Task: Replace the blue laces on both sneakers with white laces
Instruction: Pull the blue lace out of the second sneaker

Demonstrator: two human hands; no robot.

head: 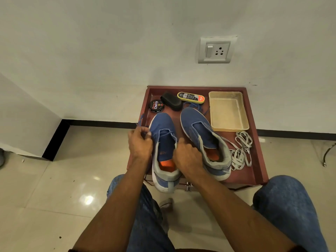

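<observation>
Two blue sneakers with grey collars stand on a small reddish table (254, 171). The left sneaker (163, 135) hangs over the table's front edge, with a blue lace (164, 132) still running across its top eyelets. My left hand (140, 142) pinches the free end of that lace at the shoe's left side. My right hand (187, 155) grips the right edge of the same shoe's opening. The right sneaker (198, 126) has no lace in it; a loose blue lace (195, 106) lies behind its toe. White laces (241, 151) lie bundled at the table's right.
At the table's back are a round polish tin (156, 105), a black brush (171, 101), a yellow polish applicator (190, 97) and a shallow beige tray (228, 111). A wall with a socket (215, 50) rises right behind. My knees in jeans flank the table's front.
</observation>
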